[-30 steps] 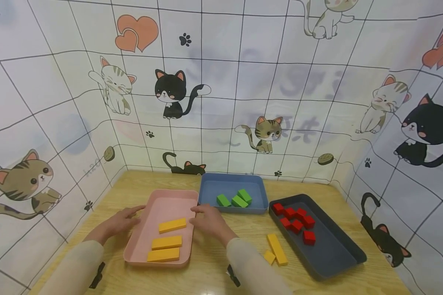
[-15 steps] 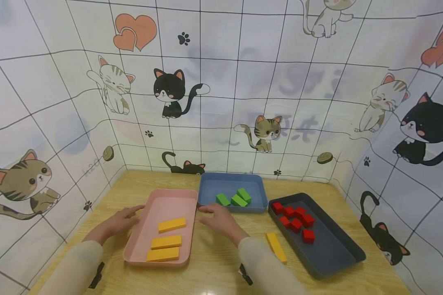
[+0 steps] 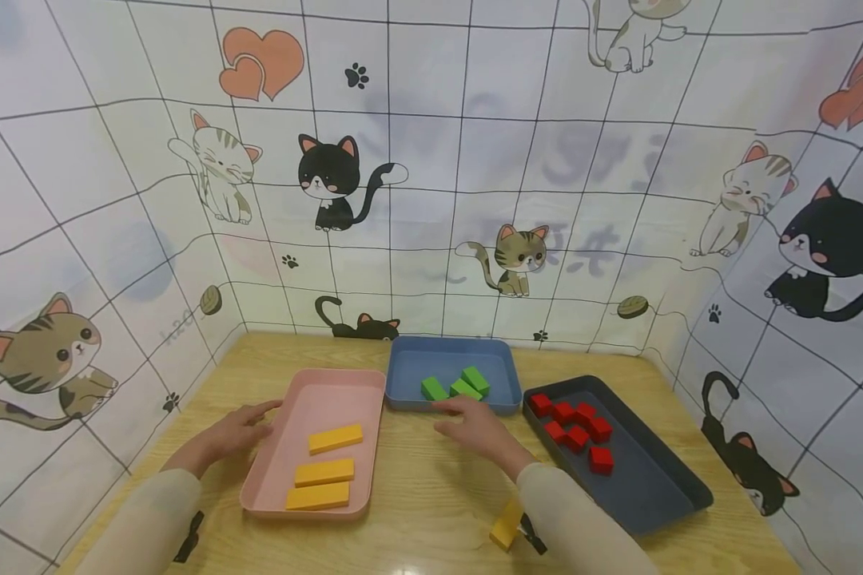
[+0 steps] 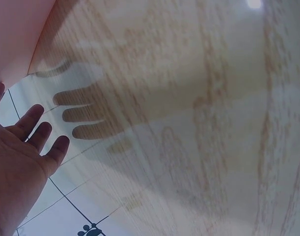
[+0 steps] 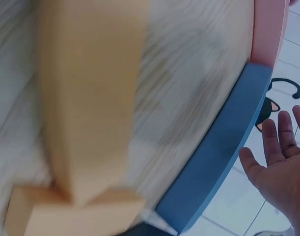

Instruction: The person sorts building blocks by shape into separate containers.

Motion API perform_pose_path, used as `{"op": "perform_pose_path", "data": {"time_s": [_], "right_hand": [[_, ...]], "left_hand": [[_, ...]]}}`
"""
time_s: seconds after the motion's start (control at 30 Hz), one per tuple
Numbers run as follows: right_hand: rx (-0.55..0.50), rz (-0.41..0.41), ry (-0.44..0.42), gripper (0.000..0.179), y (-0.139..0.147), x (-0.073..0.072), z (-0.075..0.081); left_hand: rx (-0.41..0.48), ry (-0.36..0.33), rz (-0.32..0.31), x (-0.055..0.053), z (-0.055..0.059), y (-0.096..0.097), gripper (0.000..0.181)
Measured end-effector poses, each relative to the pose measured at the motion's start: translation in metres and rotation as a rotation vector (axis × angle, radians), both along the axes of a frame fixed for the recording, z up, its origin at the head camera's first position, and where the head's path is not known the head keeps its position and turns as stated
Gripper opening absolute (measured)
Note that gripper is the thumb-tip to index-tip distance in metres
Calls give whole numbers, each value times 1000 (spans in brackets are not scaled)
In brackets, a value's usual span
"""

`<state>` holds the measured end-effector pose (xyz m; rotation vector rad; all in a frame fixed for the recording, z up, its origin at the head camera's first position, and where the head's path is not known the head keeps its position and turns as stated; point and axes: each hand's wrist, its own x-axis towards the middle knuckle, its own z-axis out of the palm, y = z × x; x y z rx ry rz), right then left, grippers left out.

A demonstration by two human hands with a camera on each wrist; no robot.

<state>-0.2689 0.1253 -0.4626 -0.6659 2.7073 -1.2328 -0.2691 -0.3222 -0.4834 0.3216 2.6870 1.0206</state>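
Note:
My left hand [image 3: 239, 431] is beside the left wall of the pink tray [image 3: 331, 391], its index fingertip right at the rim. In the left wrist view its fingers [image 4: 55, 155] are spread loosely, with nothing held. Three yellow blocks [image 3: 324, 472] lie in the pink tray. My right hand [image 3: 483, 431] hovers in front of the blue tray [image 3: 410, 359], fingers extended and holding nothing; it overlaps the tray's front edge. Under the right forearm a loose yellow block [image 3: 507, 525] sticks out, partly hidden by the sleeve. Close up in the right wrist view, a long yellow block [image 5: 93, 98] meets another yellow block [image 5: 76, 216].
Several green blocks [image 3: 477, 381] lie in the blue tray. At the right a dark grey tray [image 3: 654, 471] stands at an angle, with several red cubes [image 3: 601, 461] towards its far end. Cat-printed cloth [image 3: 431, 192] walls off the back and sides of the wooden table [image 3: 417, 495].
My right hand has left the pink tray's right rim and moved right. A loose yellow block now shows left of the right sleeve, nearer the front than before. The left hand stays put.

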Motion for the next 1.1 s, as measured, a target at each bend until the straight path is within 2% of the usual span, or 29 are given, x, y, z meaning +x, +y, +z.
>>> {"op": "perform_pose_path", "data": {"time_s": [0.27,0.47,0.57,0.73,1.1], "right_hand": [[39,-5,30,39,32,9,8],[94,6,45,41,59,19,9],[111,37,47,43,74,25,8],[107,86,-22,43,97,35,9],[203,160,-109,45,121,52,5]], "left_hand": [[15,15,-21,0,-1,-3,56],[-6,7,4,2,0,-3,57],[-14,3,11,2,1,-2,57],[-7,4,3,3,3,0,56],[25,10,-10,1,2,0,55]]}}
